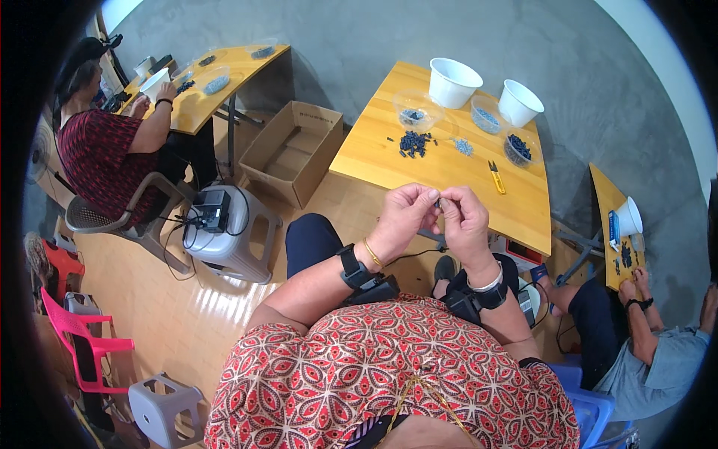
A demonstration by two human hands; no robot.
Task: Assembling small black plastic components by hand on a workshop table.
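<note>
My left hand (404, 218) and my right hand (465, 217) meet in front of me, near the table's front edge. Fingers of both are pinched together around a small dark piece (437, 203), mostly hidden by the fingertips. On the wooden table (374, 161) beyond lies a heap of small dark-blue pieces (413, 144). Right of it is a little scatter of small grey pieces (464, 147). Yellow-handled thread snips (496, 178) rest on the table's right part, blades pointing away.
Clear plastic bowls (416, 99) and two white buckets (455, 84) stand at the table's back. An open cardboard box (262, 168) sits on the floor to the left. Other people work at tables left and right. A grey stool (238, 243) holds a black device and cables.
</note>
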